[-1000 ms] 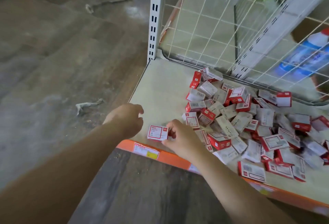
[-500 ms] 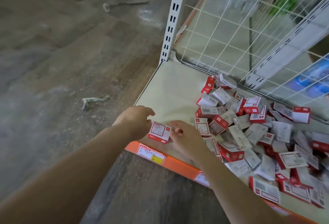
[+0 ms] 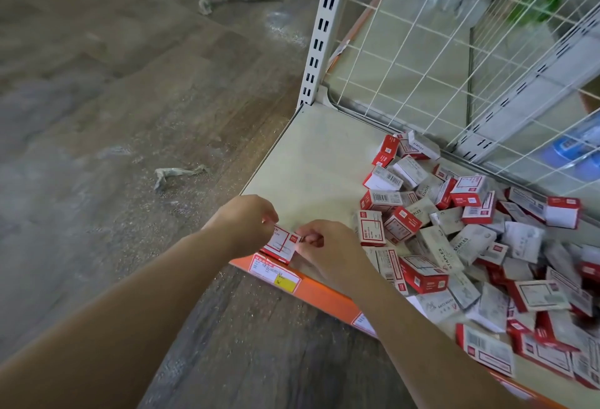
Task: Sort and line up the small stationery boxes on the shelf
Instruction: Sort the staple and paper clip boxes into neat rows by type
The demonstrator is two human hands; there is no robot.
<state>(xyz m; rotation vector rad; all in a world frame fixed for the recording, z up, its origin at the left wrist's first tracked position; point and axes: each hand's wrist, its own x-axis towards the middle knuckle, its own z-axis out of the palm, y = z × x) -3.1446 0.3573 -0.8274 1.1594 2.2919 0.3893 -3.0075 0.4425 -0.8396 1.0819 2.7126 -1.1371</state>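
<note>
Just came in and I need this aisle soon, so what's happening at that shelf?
A person is sorting small stationery boxes on the shelf. Both hands hold one red and white box at the shelf's front left corner: the left hand pinches its left end, the right hand its right end. To the right lies a jumbled pile of boxes, none lined up yet. No row is visible so far.

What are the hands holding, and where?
One small red-and-white box: left hand pinches its left end, right hand its right end.
</note>
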